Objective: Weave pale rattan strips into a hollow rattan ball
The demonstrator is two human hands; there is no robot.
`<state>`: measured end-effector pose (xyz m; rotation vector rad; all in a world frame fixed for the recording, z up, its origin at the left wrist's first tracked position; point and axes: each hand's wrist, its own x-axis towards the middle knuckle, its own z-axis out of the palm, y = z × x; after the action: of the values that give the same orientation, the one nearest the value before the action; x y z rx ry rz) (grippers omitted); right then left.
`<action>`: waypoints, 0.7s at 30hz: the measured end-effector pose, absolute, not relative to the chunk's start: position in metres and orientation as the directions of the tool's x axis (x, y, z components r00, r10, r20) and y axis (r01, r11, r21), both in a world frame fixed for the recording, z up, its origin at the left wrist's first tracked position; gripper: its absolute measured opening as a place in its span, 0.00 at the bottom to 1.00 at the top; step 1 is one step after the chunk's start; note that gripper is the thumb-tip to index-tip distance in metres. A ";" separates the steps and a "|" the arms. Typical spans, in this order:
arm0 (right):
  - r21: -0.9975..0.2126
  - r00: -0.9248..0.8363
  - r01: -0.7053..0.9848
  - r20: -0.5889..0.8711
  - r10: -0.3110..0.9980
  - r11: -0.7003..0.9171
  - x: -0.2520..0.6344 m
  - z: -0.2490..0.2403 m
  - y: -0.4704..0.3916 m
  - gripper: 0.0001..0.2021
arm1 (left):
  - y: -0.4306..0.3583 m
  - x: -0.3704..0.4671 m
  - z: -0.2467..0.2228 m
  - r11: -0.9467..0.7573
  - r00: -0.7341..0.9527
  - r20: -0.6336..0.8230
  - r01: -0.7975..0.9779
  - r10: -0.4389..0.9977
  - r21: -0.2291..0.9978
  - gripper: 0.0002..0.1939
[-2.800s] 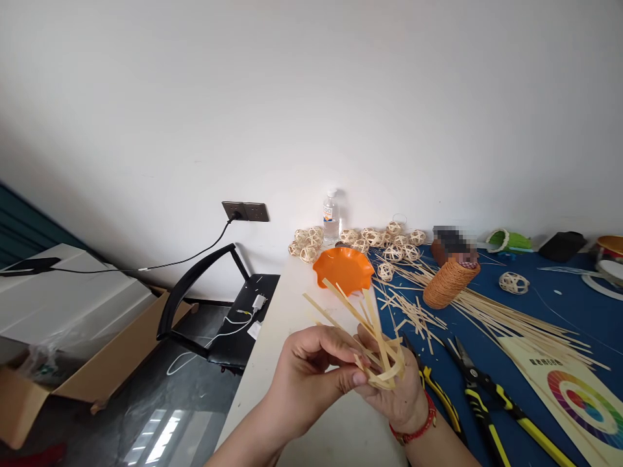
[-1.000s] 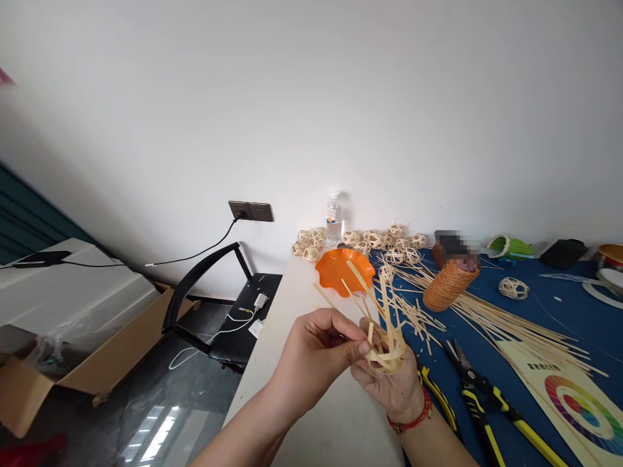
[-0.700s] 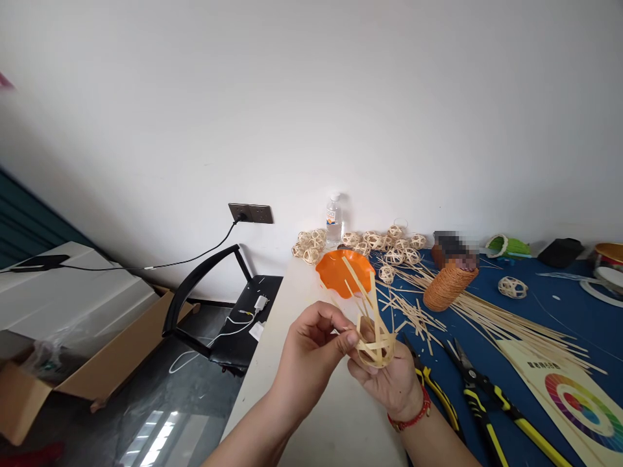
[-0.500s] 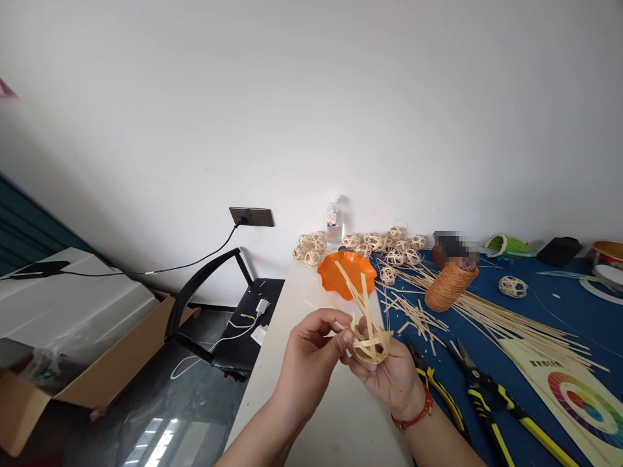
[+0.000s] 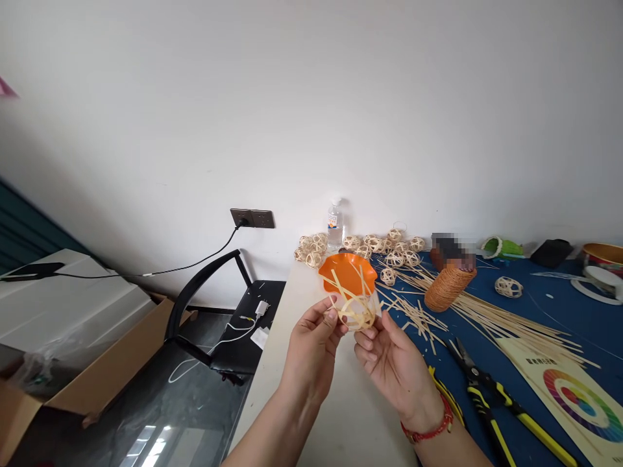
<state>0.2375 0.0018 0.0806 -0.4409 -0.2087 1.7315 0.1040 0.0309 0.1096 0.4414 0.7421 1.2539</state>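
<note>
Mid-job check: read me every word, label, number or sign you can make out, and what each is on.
Nothing reads clearly enough to quote.
Sheet with colour wheel: a line of bold dark characters above the wheel, too blurred to read; marks at the lower right corner are also illegible.
Clear bottle: a label with print, too small to read.
Open-woven piece: no text visible.

Finished in pale straw yellow, open crisscross lattice, on the woven piece (image 5: 364, 318). Cream, similarly latticed, on the balls (image 5: 372, 243). Solid orange on the dish (image 5: 343, 263); rust orange with fine ringed lines on the spool (image 5: 448, 290). Plain deep blue on the mat (image 5: 574, 311). Banded black and yellow on the shear handles (image 5: 538, 429). Printed in concentric rainbow segments on the cream card (image 5: 559, 395).
</note>
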 end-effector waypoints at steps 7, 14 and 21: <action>-0.627 -0.003 -0.777 -0.078 0.997 -0.051 0.228 0.091 -0.007 0.11 | 0.033 0.105 0.099 0.361 0.199 -0.337 -0.766 0.920 0.533 0.07; -0.685 0.041 -0.727 -0.115 0.992 -0.050 0.230 0.093 -0.013 0.13 | 0.030 0.095 0.096 0.344 0.360 -0.107 -0.700 0.927 0.625 0.10; -0.736 0.003 -0.673 -0.098 0.995 -0.071 0.238 0.087 -0.019 0.13 | 0.028 0.085 0.097 0.250 0.423 0.028 -0.585 0.905 0.771 0.12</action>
<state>0.2384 -0.0188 0.0873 -0.7270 -0.5792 1.5075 0.0850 0.0282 0.0974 0.7983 0.4757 1.0678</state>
